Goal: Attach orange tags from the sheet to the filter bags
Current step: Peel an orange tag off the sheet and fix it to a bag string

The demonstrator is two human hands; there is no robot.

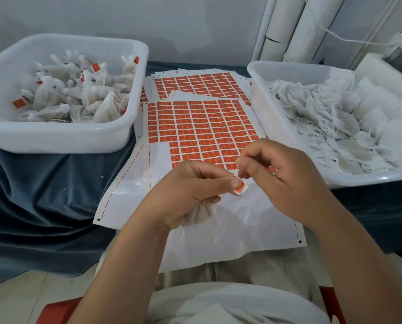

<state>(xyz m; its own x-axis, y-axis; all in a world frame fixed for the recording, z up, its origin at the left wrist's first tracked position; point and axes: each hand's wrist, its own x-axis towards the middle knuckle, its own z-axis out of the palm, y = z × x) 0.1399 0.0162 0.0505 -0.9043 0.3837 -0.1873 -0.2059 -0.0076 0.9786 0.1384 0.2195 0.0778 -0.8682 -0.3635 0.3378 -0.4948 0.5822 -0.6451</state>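
White wall [148, 19] and white pipes [288, 26] stand behind a worktop draped in blue-grey cloth [43, 195].

Markings: the tags carry pale print, too small to read. The backing shows a red dashed line along its left edge and black dots at its near corners.

The sheet [200, 127] of orange tags lies mid-worktop, its long axis running away from the person. Its near part is peeled bare and overhangs the worktop edge onto the lap. A second sheet [195, 84] lies behind it, partly under it.

Clearance: the left tub [55, 141] of tagged bags [78, 94] and the right tub [260, 90] of untagged bags [335, 118] close in on the sheet from both sides. Bare backing lies under the hands.

The left hand [190, 190] pinches one orange tag [241, 189] between thumb and forefinger, tilted with a corner downward. Its lower fingers grip a filter bag [199, 213], which hangs toward the person. The right hand [281, 174] is curled, fingertips just above the tag; whether it grips anything cannot be told. The hands are close together.
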